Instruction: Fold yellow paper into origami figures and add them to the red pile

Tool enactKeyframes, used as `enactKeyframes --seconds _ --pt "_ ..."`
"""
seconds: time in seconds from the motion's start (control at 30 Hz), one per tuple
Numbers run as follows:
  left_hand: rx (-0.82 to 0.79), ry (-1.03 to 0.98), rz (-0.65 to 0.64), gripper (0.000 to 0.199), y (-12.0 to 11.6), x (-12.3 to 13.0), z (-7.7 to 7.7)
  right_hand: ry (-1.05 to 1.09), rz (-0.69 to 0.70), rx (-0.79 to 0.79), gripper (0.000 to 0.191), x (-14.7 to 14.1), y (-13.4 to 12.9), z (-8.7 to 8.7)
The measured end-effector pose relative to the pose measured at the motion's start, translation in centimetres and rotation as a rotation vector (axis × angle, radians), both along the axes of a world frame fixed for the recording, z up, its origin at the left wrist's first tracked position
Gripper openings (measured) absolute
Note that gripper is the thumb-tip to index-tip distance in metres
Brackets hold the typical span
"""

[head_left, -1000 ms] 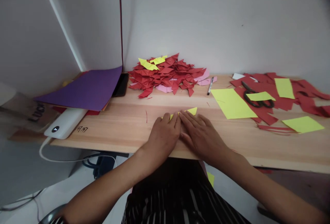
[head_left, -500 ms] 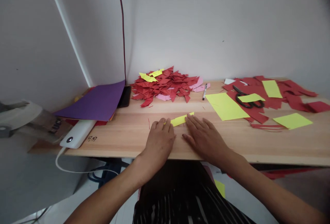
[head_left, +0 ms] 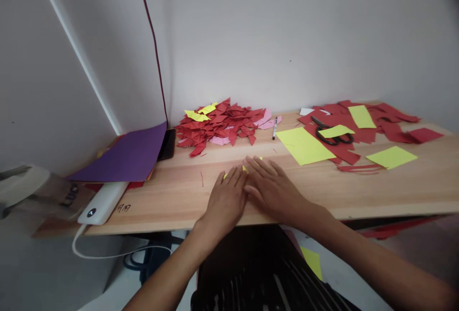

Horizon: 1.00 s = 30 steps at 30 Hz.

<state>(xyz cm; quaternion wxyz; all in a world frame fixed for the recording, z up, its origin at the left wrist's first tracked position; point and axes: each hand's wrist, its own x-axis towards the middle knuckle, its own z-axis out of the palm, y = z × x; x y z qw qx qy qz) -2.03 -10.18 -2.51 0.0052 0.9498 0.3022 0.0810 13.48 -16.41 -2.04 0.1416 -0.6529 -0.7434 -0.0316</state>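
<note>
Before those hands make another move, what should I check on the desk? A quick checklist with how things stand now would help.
1. Left hand on the yellow paper: ok.
2. Right hand over the paper too: ok.
3. Paper's edges lined up: cannot tell, hands hide most of it.
4. Scissors apart from both hands: ok.
5. Scissors uncovered: not ok, a yellow scrap lies across them.

Our wooden surface (head_left: pixel 172 201); on it we see a mostly covered yellow strip (head_left: pixel 245 169), a red paper heap (head_left: pixel 222 122), a pen (head_left: pixel 275 128), a yellow sheet (head_left: pixel 303 146), red cuttings (head_left: pixel 349 156), a white device (head_left: pixel 103 203), a phone (head_left: pixel 168 144).
</note>
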Motion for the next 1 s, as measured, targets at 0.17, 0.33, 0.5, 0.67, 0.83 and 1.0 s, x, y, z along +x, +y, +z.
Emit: enactKeyframes --seconds 0.17,0.33,0.5,0.67,0.83,1.0 --pt "-0.137 -0.001 0.023 0.054 0.0 0.2 0.6 0.152 0.074 -0.083 0.057 -1.3 1.0 -0.3" --pt "-0.161 -0.024 0.02 0.054 0.1 0.1 0.6 0.176 0.035 -0.104 0.059 -1.4 1.1 -0.3" --pt "-0.123 -0.049 0.012 0.053 0.1 -0.1 0.1 0.165 -0.005 -0.109 0.059 -1.2 0.6 -0.3" --pt "-0.052 -0.076 -0.026 0.051 -0.1 -0.2 -0.3 0.2 0.004 -0.098 0.058 -1.1 0.0 -0.6" --pt "0.049 -0.14 -0.035 0.043 -1.8 -1.3 -0.6 0.473 0.045 -0.052 0.056 0.5 -0.9 -0.5" --pt "0.152 -0.21 -0.075 0.043 -4.1 -3.6 -1.0 0.876 -0.149 0.097 0.054 2.5 -1.8 -0.4"
